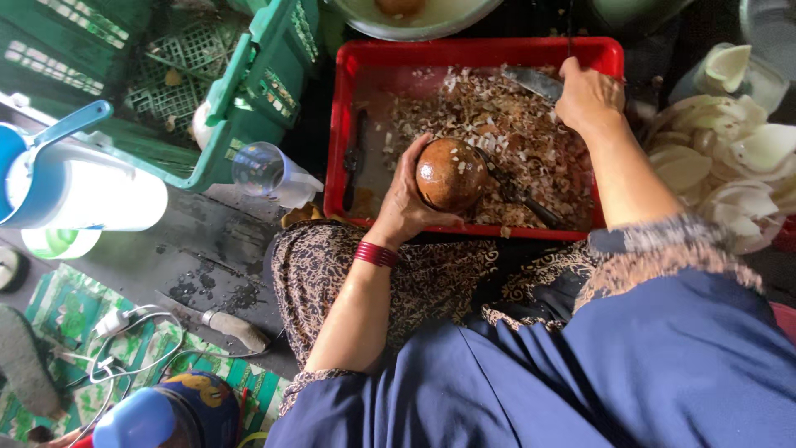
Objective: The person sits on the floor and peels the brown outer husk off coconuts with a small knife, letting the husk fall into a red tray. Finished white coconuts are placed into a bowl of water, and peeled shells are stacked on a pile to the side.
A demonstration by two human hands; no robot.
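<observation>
Blue sleeves and a patterned lap fill the foreground. Left hand (pixel 404 199) fingers wrap the brown coconut (pixel 450 172), held over the near edge of the red tray (pixel 352 58). Right hand (pixel 587 95) fingers close round a knife (pixel 532 81) at the far rim. One coconut, one held knife, one tray of shavings (pixel 497 133); white coconut pieces (pixel 730 158) too heaped to count. Smooth round shell might slip, letting the blade glance towards the holding fingers

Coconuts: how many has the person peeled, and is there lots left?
Many white peeled coconut pieces are piled at the right, and brown shavings fill the red tray. The left hand holds one brown coconut; the right hand holds a knife. No other unpeeled coconuts show.
</observation>
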